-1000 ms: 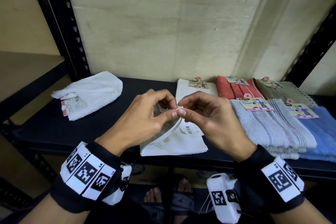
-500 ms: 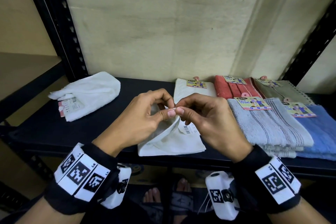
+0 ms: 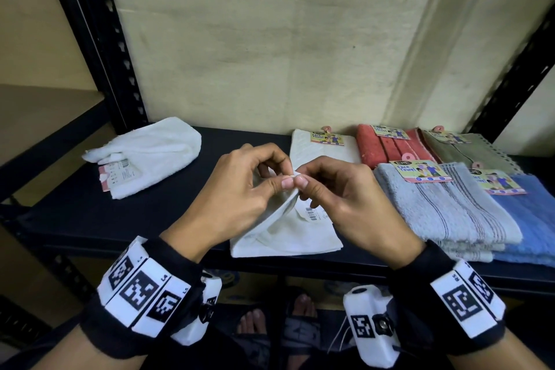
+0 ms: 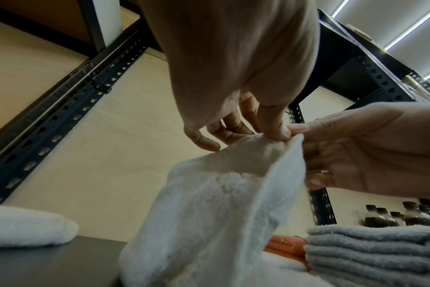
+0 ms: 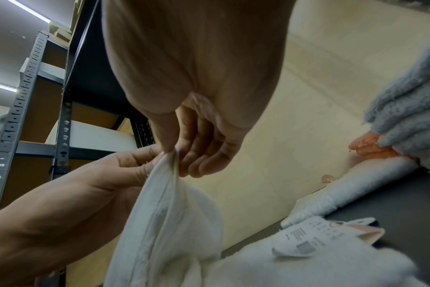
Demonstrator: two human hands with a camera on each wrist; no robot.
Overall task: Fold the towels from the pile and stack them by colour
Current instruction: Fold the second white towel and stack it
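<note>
Head view | white towel [image 3: 288,237] corner points up | left hand [image 3: 240,198], right hand [image 3: 345,204] fingers pinch it

Shelf [image 3: 180,219] — bare stretch between white bundle [image 3: 150,156] and hands; right side blocked by folded towel stacks [image 3: 444,213].

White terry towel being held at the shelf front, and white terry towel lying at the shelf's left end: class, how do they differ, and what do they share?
The held white terry towel has one corner lifted, pinched by the left hand and right hand; the white terry towel at the left end lies untouched. The held one is partly opened; the left one is loosely bundled. Both are white, with paper tags.
</note>
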